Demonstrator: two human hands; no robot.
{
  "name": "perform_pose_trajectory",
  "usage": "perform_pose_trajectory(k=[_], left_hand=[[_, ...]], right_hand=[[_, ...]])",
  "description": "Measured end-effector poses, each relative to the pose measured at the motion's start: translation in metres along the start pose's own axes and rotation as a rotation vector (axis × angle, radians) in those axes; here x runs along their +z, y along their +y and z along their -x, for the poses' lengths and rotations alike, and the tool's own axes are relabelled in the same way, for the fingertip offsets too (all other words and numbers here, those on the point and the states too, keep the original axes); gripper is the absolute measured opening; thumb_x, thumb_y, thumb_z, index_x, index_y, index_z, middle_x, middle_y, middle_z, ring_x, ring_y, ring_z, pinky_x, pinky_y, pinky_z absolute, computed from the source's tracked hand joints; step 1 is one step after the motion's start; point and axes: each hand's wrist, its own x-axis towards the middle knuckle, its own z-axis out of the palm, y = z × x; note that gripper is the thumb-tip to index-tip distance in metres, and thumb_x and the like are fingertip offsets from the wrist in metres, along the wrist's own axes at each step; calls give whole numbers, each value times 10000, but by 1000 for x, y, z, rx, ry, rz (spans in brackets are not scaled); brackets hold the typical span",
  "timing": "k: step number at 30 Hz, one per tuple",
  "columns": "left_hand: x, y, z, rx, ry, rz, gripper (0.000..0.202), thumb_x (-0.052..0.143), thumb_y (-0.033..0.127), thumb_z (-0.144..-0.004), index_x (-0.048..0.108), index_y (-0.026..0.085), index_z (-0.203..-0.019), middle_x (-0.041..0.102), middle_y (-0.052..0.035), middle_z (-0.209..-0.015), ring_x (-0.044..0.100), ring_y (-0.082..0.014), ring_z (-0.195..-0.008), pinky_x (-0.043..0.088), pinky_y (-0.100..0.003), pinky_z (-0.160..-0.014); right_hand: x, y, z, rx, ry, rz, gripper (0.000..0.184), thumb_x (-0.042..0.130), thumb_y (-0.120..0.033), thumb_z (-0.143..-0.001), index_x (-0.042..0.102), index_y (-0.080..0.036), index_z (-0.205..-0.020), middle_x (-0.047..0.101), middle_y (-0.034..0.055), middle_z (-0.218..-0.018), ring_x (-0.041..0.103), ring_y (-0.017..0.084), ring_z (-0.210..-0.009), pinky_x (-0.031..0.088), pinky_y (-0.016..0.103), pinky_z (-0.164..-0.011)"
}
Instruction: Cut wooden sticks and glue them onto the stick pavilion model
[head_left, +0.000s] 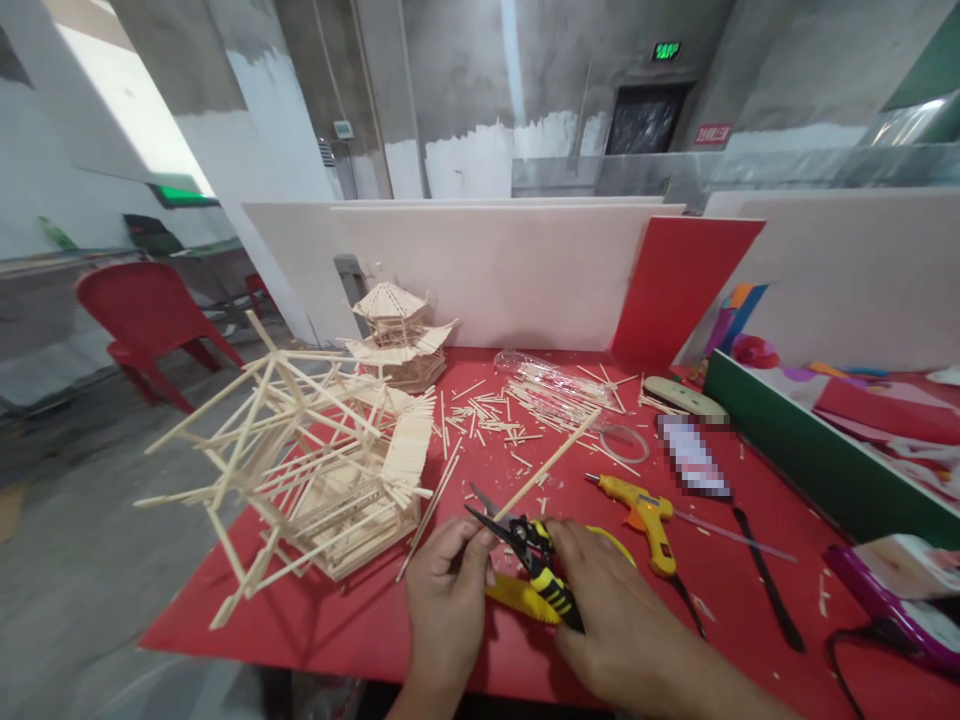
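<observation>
My left hand pinches the lower end of a thin wooden stick, which slants up and to the right over the red tabletop. In my right hand is a pair of pruning shears with black blades and yellow-and-black handles. The blades are parted and lie across the stick close to my left fingertips; whether they touch it I cannot tell. My right palm hides part of the handles. Left of my hands stands a large open frame model made of wooden sticks, partly covered with slats.
Behind it stands a finished-looking pagoda model. Loose sticks and a clear plastic bag lie mid-table. A yellow glue gun, a blurred-out phone-like object and a green-sided box are on the right.
</observation>
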Motion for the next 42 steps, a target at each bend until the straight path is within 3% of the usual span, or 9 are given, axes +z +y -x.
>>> perform_pose_trajectory(k=[5,8,10,13,18,23,28,35,42], left_hand=[[-2,5,-1,80,-38,-77,297,618,288,-861,645,200,-579,568,0,-577,538,-147,-530,409,-237,-538],[-3,9,-2,162,-31,-133,144,670,255,-820,753,224,-707,684,-50,-701,617,-199,-647,456,-266,-618],[-2,10,-4,200,-33,-127,105,687,231,-800,791,239,-789,715,-67,-748,632,-218,-678,467,-281,-653],[1,10,-6,201,-65,-98,173,648,221,-821,776,236,-705,674,-52,-656,576,-187,-578,441,-272,-602],[1,8,-10,39,-187,-44,317,594,293,-852,638,202,-552,516,-4,-515,472,-145,-485,353,-247,-494],[-4,6,-14,-247,-343,113,352,619,427,-827,592,191,-567,366,62,-424,300,-89,-384,225,-227,-417],[-5,6,-14,-281,-323,142,399,657,482,-803,572,183,-554,358,66,-422,276,-74,-387,176,-221,-406],[-5,2,-15,-380,-272,271,432,702,530,-759,555,176,-560,376,70,-445,251,-53,-386,157,-201,-398],[-10,8,-17,-344,-255,230,375,699,492,-768,604,167,-605,428,55,-470,284,-64,-408,200,-208,-423]], right_hand=[[0,5,1,-91,39,-176,556,521,-95,-687,452,-201,-1228,581,96,-1188,546,250,-1106,413,387,-951],[-2,8,0,-76,66,-196,491,527,-100,-703,466,-220,-1175,596,89,-1144,561,253,-1047,427,385,-903],[-2,10,0,-60,67,-184,490,537,-114,-705,467,-219,-1179,596,101,-1161,560,268,-1057,424,407,-918],[1,16,0,-42,42,-169,596,543,-131,-701,433,-203,-1283,551,135,-1286,510,300,-1190,385,452,-1006],[2,28,0,-36,-18,-143,780,566,-179,-706,310,-175,-1443,416,163,-1458,379,318,-1354,294,492,-1104],[-7,24,0,-64,-20,-141,697,561,-158,-692,384,-202,-1364,512,130,-1339,463,297,-1248,356,473,-1040],[-10,16,0,-64,-6,-136,506,540,-149,-713,489,-209,-1212,601,106,-1162,555,282,-1065,425,446,-931],[-3,26,0,-31,-101,-210,882,530,-128,-658,288,-190,-1504,365,147,-1539,309,327,-1424,247,531,-1147],[-15,18,4,-56,-135,-417,857,453,-78,-605,433,-239,-1446,542,76,-1420,493,281,-1300,370,425,-1085]])
